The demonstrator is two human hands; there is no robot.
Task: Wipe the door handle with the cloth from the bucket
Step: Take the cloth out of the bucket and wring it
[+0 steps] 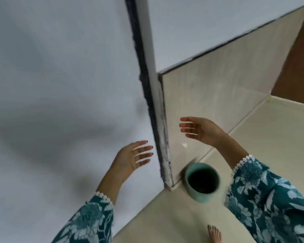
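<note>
A teal bucket (202, 181) stands on the tiled floor at the foot of the door edge; its inside is dark and I cannot make out a cloth in it. My left hand (132, 157) hovers in front of the white door (60, 85), fingers spread, holding nothing. My right hand (197, 129) is raised above the bucket, to the right of the door edge, also spread and empty. The door handle is not in view.
The door's dark edge (147, 93) runs down the middle of the view. Cream wall tiles (218, 95) and the cream floor (270, 137) lie to the right, with a brown surface (295, 64) at the far right. A bare foot (214, 234) shows at the bottom.
</note>
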